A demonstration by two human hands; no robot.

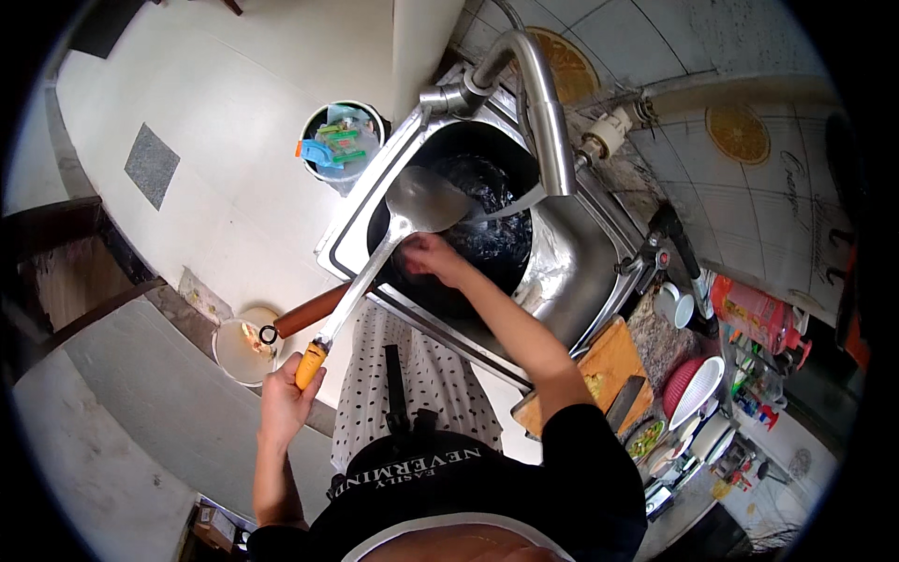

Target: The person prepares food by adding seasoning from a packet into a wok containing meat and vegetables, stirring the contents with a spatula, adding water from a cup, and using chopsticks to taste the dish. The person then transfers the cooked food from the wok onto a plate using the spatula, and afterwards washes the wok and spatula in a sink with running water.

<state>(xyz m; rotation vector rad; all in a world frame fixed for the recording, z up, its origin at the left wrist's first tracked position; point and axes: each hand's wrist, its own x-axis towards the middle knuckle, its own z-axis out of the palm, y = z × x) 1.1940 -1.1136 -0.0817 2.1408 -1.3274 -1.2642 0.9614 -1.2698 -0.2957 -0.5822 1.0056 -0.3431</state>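
My left hand [288,398] is closed around the yellow handle of a metal wok spatula [361,286], whose wide head reaches over a black wok [448,288]. The wok sits in the steel sink [576,272], and its brown handle [314,311] sticks out over the near left rim. Water pours from the curved faucet [552,112] into the wok, where the surface is rippled. Over the wok, my right hand [431,258] has curled fingers beside the spatula's neck. What those fingers hold, if anything, is too blurred and partly hidden to make out.
A bin [342,173] with colourful wrappers stands left of the sink, and a pale bucket [229,351] is by my left hand. On the right counter lie a wooden cutting board [629,361], a knife [625,403], a white-and-red colander [695,390] and a white mug [674,304].
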